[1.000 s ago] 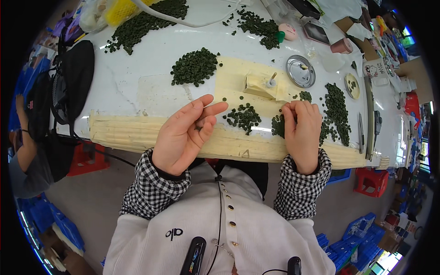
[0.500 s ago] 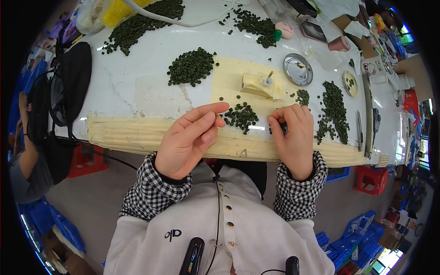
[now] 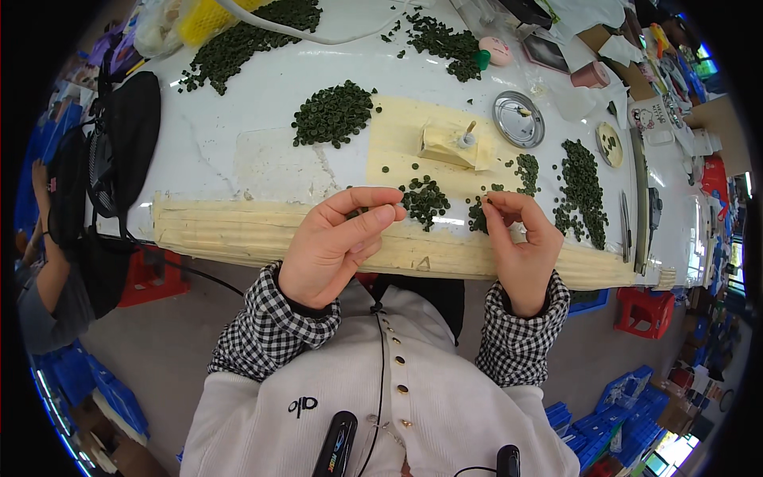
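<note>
White and glossy, the table bears heaps of small dark-green pieces, with one little pile between the hands. The left hand's grip is nearly closed, thumb near forefinger; the right hand's grip is pinched at the tips; I cannot tell whether either has hold of a piece. Beyond stands a yellowish block, near a round metal dish.

The left hand has shifted right, its thumb sliding nearer the index fingertip; the right hand has moved aside, baring more green discs.
</note>
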The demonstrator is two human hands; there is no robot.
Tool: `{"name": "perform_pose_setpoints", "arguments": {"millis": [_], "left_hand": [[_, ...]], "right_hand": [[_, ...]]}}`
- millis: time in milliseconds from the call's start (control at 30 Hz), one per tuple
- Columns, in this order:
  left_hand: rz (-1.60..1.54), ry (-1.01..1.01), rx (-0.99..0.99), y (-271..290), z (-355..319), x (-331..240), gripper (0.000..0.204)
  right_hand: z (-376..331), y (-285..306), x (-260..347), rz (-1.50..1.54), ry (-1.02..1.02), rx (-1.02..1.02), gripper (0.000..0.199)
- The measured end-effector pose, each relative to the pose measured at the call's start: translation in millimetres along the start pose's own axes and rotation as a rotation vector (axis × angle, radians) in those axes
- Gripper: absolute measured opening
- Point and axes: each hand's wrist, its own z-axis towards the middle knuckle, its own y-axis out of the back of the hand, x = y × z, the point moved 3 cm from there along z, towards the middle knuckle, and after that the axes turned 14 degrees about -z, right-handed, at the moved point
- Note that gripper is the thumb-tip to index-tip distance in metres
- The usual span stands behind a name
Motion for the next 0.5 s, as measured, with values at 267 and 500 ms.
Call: {"name": "perform_pose_setpoints", "arguments": {"millis": [267, 500], "left_hand": [[0.032, -0.001, -0.001, 2.0, -0.4, 2.0, 0.017], [0.125, -0.066, 0.002, 0.9, 1.2, 5.6, 0.014]], "right_hand": [[-1.4, 0.1, 0.6, 0.008, -0.018, 0.054, 0.014], [-2.0, 4.0, 4.6, -0.048, 0.020, 0.035, 0.014]]}}
